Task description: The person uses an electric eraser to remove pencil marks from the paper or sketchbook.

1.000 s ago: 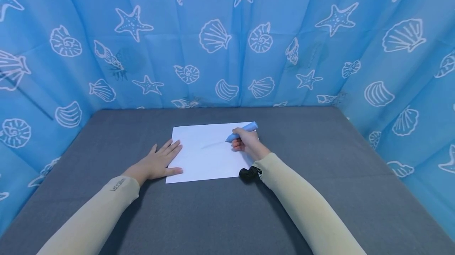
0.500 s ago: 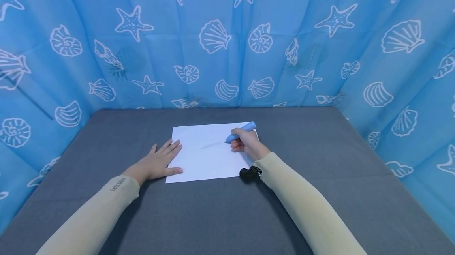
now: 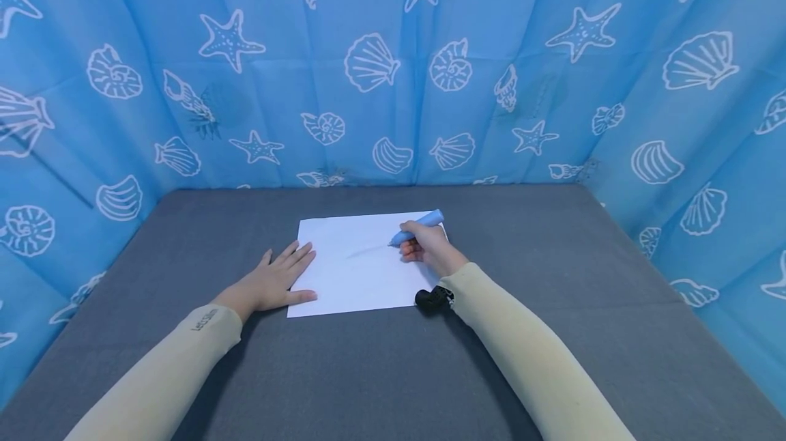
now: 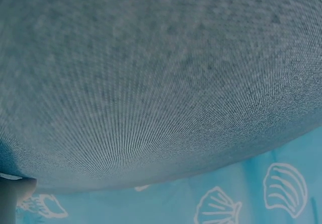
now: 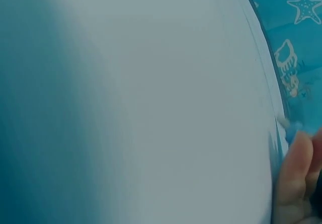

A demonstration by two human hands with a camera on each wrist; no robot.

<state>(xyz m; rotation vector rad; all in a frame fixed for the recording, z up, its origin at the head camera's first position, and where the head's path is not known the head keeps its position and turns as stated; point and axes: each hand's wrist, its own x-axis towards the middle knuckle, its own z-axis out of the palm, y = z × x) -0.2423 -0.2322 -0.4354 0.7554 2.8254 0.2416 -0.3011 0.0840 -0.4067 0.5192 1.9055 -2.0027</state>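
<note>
A white sheet of paper (image 3: 344,284) lies on the grey cloth of the table. My left hand (image 3: 273,284) rests flat on the sheet's left edge, fingers spread and thumb apart. Between the fingers and thumb of my right hand (image 3: 430,247) I grip a thick blue pen (image 3: 432,218), tilted, its tip toward the paper right of the middle. In the right wrist view the pen's blue front end (image 5: 293,130) shows past my fingertips. A faint grey streak (image 3: 367,251) runs left from the tip; whether it is a mark or a shadow I cannot tell.
Grey cloth (image 3: 368,373) covers the table on all sides of the paper. A blue curtain (image 3: 276,113) with white shells and starfish hangs along the back and both sides. Near the sheet's lower right corner, a black object (image 3: 432,300) sits at my right wrist.
</note>
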